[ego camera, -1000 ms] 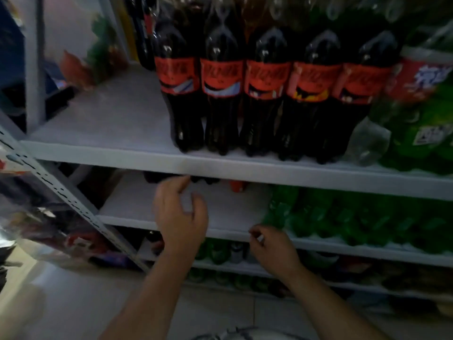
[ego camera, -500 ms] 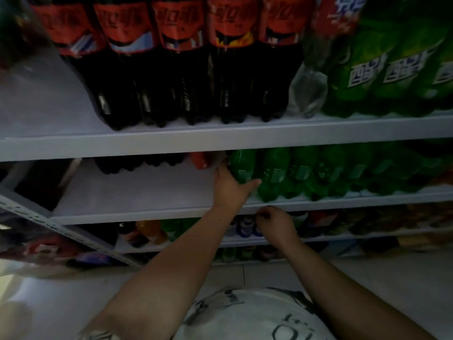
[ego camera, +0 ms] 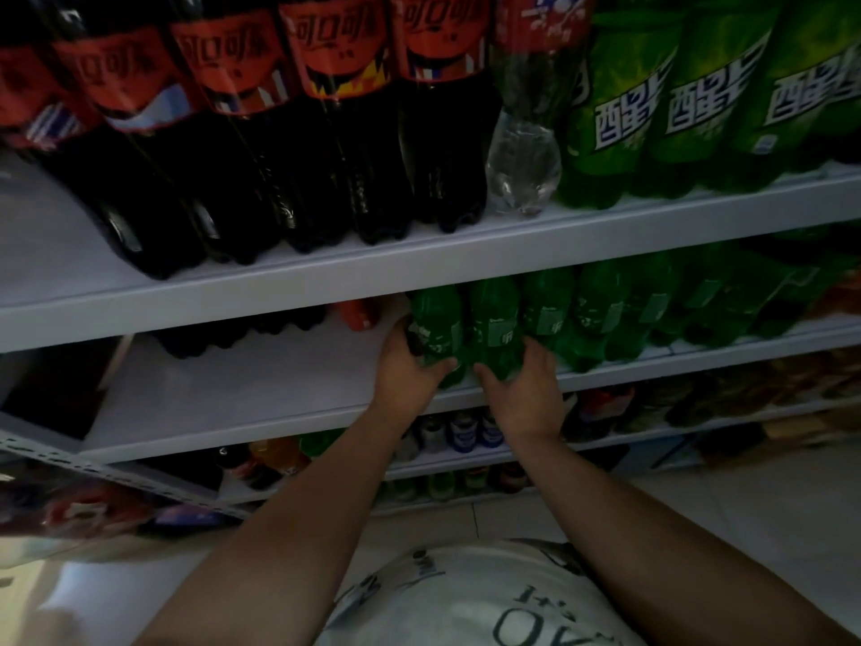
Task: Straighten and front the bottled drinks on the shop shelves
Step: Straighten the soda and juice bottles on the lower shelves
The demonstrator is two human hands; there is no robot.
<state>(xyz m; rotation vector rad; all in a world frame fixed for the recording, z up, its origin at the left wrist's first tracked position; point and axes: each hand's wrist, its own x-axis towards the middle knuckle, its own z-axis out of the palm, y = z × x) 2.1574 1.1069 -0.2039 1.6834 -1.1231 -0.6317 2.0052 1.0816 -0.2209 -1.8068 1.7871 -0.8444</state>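
Shifted right hand (ego camera: 526, 396) up off middle shelf (ego camera: 233, 398) lip to clasp second green bottle (ego camera: 496, 326); gripping first green bottle (ego camera: 435, 326) with left hand (ego camera: 410, 373). Fronting this row. Next: draw both forward, labels outward.

Cola bottles (ego camera: 372, 170) stand left of Sprite bottles (ego camera: 652, 146) on one shelf (ego camera: 419, 268).

可口可 on cola labels (ego camera: 338, 49) (partly cut)
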